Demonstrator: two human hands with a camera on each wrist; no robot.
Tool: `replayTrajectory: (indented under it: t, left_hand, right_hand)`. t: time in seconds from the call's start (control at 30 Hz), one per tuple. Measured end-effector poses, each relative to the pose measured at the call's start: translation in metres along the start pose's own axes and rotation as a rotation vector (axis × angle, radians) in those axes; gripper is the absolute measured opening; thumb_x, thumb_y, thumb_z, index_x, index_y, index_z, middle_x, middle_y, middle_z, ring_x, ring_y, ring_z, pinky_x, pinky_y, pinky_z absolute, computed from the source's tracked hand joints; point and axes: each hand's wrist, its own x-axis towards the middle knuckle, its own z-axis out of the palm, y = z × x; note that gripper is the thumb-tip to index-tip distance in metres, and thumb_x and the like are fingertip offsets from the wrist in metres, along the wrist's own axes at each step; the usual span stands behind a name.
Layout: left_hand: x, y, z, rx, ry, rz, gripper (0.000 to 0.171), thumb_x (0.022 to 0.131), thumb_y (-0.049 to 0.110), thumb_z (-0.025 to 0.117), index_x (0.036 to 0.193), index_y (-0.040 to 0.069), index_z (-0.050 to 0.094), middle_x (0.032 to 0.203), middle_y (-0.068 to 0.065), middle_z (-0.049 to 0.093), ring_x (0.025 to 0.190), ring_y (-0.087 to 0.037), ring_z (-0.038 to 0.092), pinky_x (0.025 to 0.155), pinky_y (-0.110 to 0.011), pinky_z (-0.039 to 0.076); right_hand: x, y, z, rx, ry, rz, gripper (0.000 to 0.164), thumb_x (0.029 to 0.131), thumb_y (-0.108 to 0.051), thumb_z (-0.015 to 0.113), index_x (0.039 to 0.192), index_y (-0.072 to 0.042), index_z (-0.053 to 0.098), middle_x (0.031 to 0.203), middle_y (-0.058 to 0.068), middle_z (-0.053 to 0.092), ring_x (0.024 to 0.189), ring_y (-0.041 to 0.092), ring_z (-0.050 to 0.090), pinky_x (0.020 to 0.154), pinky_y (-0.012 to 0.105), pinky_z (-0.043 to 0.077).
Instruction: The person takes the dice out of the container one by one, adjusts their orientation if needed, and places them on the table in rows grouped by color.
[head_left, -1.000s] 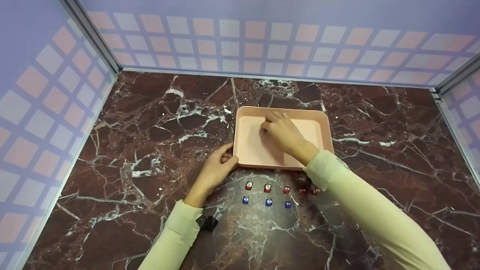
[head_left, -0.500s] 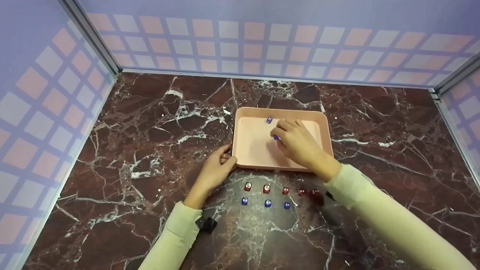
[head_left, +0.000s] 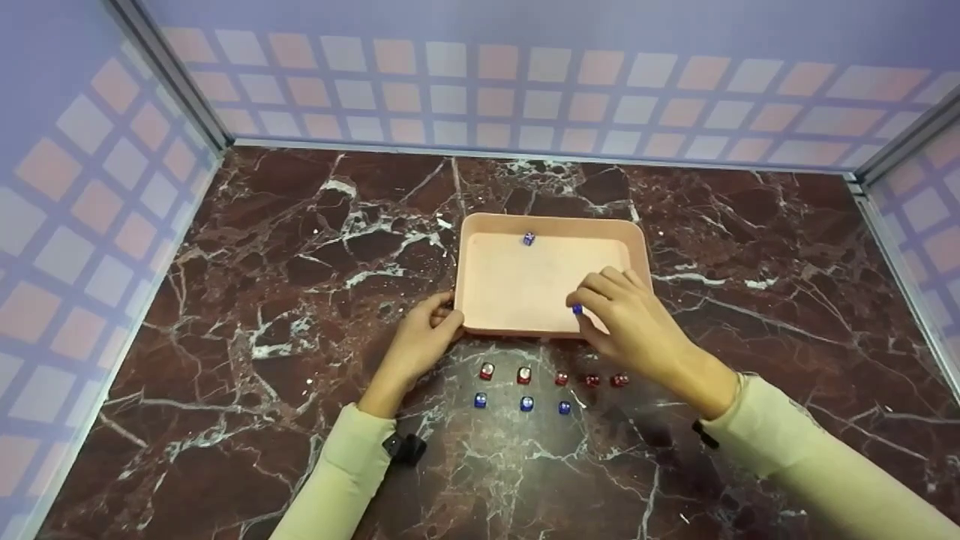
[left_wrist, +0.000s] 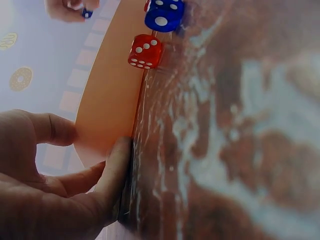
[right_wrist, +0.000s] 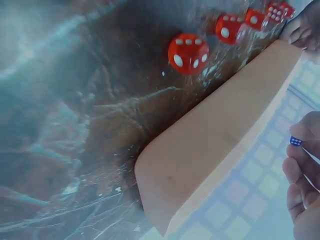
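My right hand [head_left: 634,322] pinches a blue die [head_left: 577,308] between thumb and fingertips, over the near right part of a shallow peach tray [head_left: 547,331]. The right wrist view also shows this blue die [right_wrist: 296,141] in the fingers, above the tray wall [right_wrist: 200,130]. Inside the tray, by its far wall, lies another blue die [head_left: 529,238]. At the near left corner my left hand [head_left: 426,337] grips the tray, thumb and fingers spread along its wall [left_wrist: 107,95] in the left wrist view.
In front of the tray, a row of several red dice [head_left: 524,375] lies on the dark marble table [head_left: 337,270]. Nearer to me runs a row of blue dice [head_left: 527,403]. Patterned panels [head_left: 480,90] close in the table at the back and sides.
My right hand has moved from the tray's far side toward its near right side, carrying a blue die. The die by the far wall has come into sight. My left hand stays put.
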Motion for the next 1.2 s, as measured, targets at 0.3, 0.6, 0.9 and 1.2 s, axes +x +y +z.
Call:
replayTrajectory:
  t: [0.3, 0.6, 0.9, 1.2]
  left_hand:
    - [0.002, 0.004, 0.001, -0.01, -0.003, -0.007, 0.054, 0.098, 0.019, 0.059, 0.147, -0.004, 0.057, 0.114, -0.015, 0.069, 0.101, -0.024, 0.066, 0.087, -0.033, 0.056]
    - [0.002, 0.005, 0.002, -0.027, -0.016, -0.053, 0.067, 0.098, 0.022, 0.059, 0.158, -0.002, 0.042, 0.118, -0.015, 0.065, 0.107, -0.025, 0.067, 0.09, -0.032, 0.055]
    - [0.001, 0.006, 0.001, -0.037, -0.017, -0.055, 0.067, 0.098, 0.02, 0.058, 0.158, -0.003, 0.04, 0.119, -0.016, 0.063, 0.109, -0.026, 0.067, 0.094, -0.035, 0.056]
    - [0.001, 0.005, 0.003, -0.044, -0.009, -0.047, 0.067, 0.097, 0.019, 0.058, 0.158, -0.004, 0.041, 0.117, -0.016, 0.065, 0.106, -0.026, 0.068, 0.088, -0.03, 0.055]
  right_hand:
    - [-0.04, -0.009, -0.009, 0.009, -0.034, 0.018, 0.023, 0.078, -0.002, 0.086, 0.098, -0.008, 0.075, 0.093, 0.002, 0.072, 0.084, 0.021, 0.06, 0.074, 0.037, 0.052]
    - [-0.071, -0.019, -0.01, 0.1, -0.123, 0.052, 0.025, 0.077, 0.001, 0.087, 0.098, -0.008, 0.077, 0.094, 0.0, 0.07, 0.084, 0.017, 0.067, 0.076, 0.037, 0.062]
    - [-0.079, -0.029, -0.003, 0.187, -0.263, 0.079, 0.024, 0.081, 0.0, 0.084, 0.103, -0.01, 0.078, 0.097, -0.002, 0.071, 0.076, 0.016, 0.071, 0.067, 0.033, 0.063]
    - [-0.082, -0.031, 0.004, 0.18, -0.305, 0.114, 0.024, 0.081, -0.002, 0.083, 0.102, -0.013, 0.078, 0.097, -0.004, 0.072, 0.079, 0.016, 0.071, 0.067, 0.036, 0.063]
